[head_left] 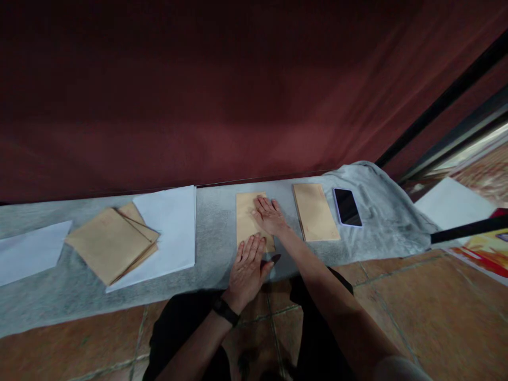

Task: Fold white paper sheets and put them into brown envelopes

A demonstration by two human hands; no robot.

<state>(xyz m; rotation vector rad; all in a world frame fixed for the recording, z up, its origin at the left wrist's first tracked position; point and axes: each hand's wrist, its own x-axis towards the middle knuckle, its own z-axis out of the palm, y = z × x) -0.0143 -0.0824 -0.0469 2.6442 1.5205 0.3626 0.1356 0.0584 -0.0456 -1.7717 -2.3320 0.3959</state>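
Note:
A tan paper envelope [246, 211] lies flat on the grey cloth in front of me. Over its near end rests my left hand [246, 270], palm down with the fingers stretched out; a dark band is on that wrist. My right hand [270, 216] lies flat on the envelope's right side, fingers extended. Neither hand grasps anything. Just right of my right hand is a neat stack of tan envelopes [316, 211]. What lies under my palms is hidden.
On the left, more tan envelopes [109, 243] overlap a stack of white paper [174, 227]. Farther left is a white sheet [32, 251]. A phone [348, 207] lies at the right on the grey cloth [216, 211]. A dark red curtain [238, 106] hangs behind.

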